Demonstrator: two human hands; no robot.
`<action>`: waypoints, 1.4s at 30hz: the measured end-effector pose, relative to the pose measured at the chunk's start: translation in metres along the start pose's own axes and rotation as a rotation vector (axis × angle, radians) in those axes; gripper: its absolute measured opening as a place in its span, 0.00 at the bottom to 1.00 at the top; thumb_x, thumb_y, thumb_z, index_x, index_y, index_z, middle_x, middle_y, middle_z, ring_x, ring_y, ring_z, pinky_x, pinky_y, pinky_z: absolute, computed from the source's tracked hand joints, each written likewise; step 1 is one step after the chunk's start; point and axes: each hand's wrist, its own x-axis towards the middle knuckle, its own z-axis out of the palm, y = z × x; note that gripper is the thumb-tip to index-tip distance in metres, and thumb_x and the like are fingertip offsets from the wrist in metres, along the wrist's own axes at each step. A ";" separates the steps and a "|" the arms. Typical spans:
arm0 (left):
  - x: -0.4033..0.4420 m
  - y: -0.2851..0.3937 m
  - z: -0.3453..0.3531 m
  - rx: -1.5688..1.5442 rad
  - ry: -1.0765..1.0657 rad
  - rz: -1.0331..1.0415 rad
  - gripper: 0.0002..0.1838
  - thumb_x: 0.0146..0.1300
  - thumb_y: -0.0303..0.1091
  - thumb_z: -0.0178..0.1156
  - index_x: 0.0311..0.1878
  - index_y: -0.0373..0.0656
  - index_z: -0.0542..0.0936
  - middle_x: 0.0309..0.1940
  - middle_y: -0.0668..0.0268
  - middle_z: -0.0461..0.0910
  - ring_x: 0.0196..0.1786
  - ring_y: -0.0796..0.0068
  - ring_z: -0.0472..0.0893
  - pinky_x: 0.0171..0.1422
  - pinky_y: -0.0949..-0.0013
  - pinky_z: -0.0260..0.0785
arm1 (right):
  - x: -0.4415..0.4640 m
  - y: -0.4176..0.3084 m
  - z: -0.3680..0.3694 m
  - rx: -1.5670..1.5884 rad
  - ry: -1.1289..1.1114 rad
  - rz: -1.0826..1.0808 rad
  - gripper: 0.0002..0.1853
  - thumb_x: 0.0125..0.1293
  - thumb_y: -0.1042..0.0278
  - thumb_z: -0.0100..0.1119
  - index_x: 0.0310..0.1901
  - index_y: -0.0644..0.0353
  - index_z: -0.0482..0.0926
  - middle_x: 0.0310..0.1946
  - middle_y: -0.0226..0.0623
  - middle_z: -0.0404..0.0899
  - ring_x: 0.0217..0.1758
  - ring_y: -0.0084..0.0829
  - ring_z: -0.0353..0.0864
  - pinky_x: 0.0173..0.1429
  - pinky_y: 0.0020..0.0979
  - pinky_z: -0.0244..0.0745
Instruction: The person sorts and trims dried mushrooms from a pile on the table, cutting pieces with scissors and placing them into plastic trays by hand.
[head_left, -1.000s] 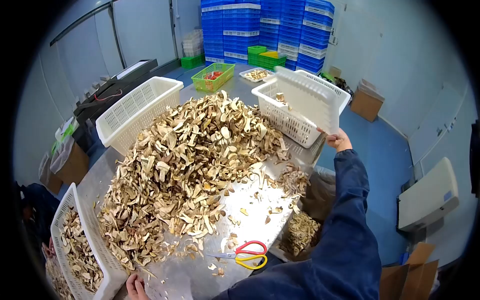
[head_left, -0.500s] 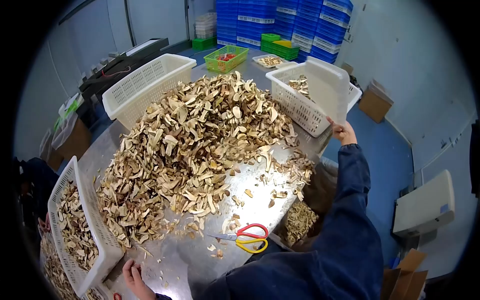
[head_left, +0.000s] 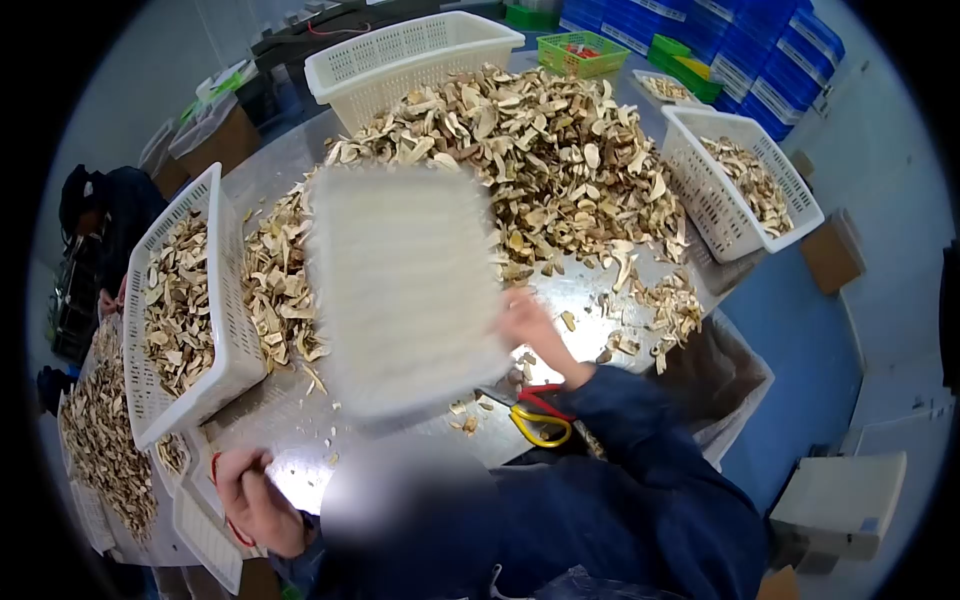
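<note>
My right hand (head_left: 535,330) grips the right edge of a white rectangular plastic tray (head_left: 410,290). Motion smears the tray, which hangs over the front of a heap of dried mushroom slices (head_left: 540,150) and hides part of it. At the lower left, my left hand (head_left: 262,505) is apart from the tray, its fingers loosely bent and nothing visible in them. A red loop-like item (head_left: 240,535) shows beside that hand, mostly covered. Scissors with red and yellow handles (head_left: 543,425) lie by my right sleeve, their blades hidden.
White baskets of slices stand left (head_left: 240,320) and right (head_left: 685,180); another white basket (head_left: 420,60) is behind the heap. A lined bin (head_left: 735,400) sits below the table's right edge. Another person (head_left: 125,215) is at far left, near a second heap (head_left: 105,450).
My right hand has brought the white tray from the right basket across to the front of the heap. The view has swung left and down. My left hand now shows more fully.
</note>
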 end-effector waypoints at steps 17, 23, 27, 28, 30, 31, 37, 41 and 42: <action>-0.034 -0.089 0.046 -0.163 -0.596 -0.622 0.12 0.64 0.26 0.51 0.49 0.33 0.75 0.40 0.61 0.79 0.41 0.74 0.77 0.48 0.73 0.69 | 0.032 0.051 -0.004 -0.591 0.414 0.003 0.12 0.60 0.64 0.54 0.40 0.60 0.81 0.29 0.45 0.82 0.31 0.48 0.80 0.37 0.40 0.74; -0.065 -0.142 0.140 -0.743 -0.700 -1.264 0.17 0.67 0.29 0.53 0.57 0.38 0.71 0.45 0.64 0.77 0.46 0.75 0.76 0.52 0.71 0.68 | 0.058 0.080 -0.050 -0.999 0.340 -0.069 0.10 0.57 0.62 0.58 0.34 0.60 0.81 0.32 0.45 0.79 0.36 0.45 0.79 0.41 0.40 0.72; -0.064 -0.151 0.143 -0.814 -0.599 -1.474 0.17 0.68 0.28 0.51 0.59 0.39 0.69 0.43 0.64 0.76 0.45 0.75 0.75 0.52 0.71 0.68 | 0.037 0.065 -0.052 -0.813 0.386 0.016 0.09 0.55 0.65 0.61 0.30 0.63 0.78 0.22 0.39 0.77 0.24 0.35 0.76 0.31 0.33 0.69; -0.066 -0.156 0.136 -0.818 -0.560 -1.481 0.18 0.67 0.28 0.51 0.59 0.39 0.69 0.43 0.65 0.76 0.45 0.74 0.75 0.52 0.71 0.68 | 0.028 0.061 -0.054 -0.683 0.411 0.038 0.08 0.56 0.67 0.61 0.29 0.64 0.78 0.19 0.35 0.75 0.22 0.28 0.73 0.29 0.30 0.67; -0.072 -0.172 0.102 -0.823 -0.485 -1.499 0.18 0.66 0.27 0.52 0.59 0.39 0.69 0.44 0.65 0.76 0.45 0.73 0.75 0.53 0.70 0.67 | 0.013 0.065 -0.061 -0.504 0.437 0.091 0.08 0.57 0.68 0.61 0.29 0.65 0.77 0.17 0.29 0.73 0.20 0.20 0.70 0.27 0.25 0.64; -0.074 -0.182 0.081 -0.860 -0.442 -1.492 0.18 0.66 0.27 0.52 0.59 0.39 0.69 0.45 0.65 0.75 0.46 0.73 0.74 0.54 0.69 0.67 | 0.007 0.069 -0.065 -0.454 0.438 0.120 0.08 0.58 0.68 0.61 0.28 0.65 0.77 0.18 0.27 0.72 0.21 0.17 0.68 0.27 0.23 0.64; -0.064 -0.160 0.073 -0.903 -0.279 -1.284 0.23 0.65 0.31 0.55 0.63 0.44 0.65 0.51 0.65 0.72 0.49 0.72 0.73 0.62 0.61 0.63 | -0.013 0.024 0.000 -0.084 0.103 0.252 0.07 0.63 0.65 0.59 0.33 0.58 0.78 0.20 0.18 0.71 0.21 0.12 0.65 0.26 0.18 0.60; -0.057 -0.128 0.130 -1.098 -0.274 -1.341 0.22 0.70 0.35 0.50 0.66 0.50 0.62 0.47 0.66 0.73 0.48 0.74 0.73 0.61 0.60 0.64 | 0.003 0.004 0.025 -0.349 -0.027 0.194 0.09 0.61 0.64 0.62 0.35 0.61 0.78 0.21 0.26 0.74 0.27 0.16 0.70 0.32 0.21 0.66; -0.059 -0.128 0.132 -1.090 -0.280 -1.378 0.21 0.71 0.37 0.48 0.66 0.52 0.62 0.44 0.67 0.74 0.46 0.75 0.74 0.60 0.61 0.65 | 0.014 0.014 0.018 -0.492 0.171 0.154 0.11 0.59 0.63 0.62 0.38 0.60 0.78 0.22 0.33 0.76 0.26 0.25 0.75 0.33 0.26 0.69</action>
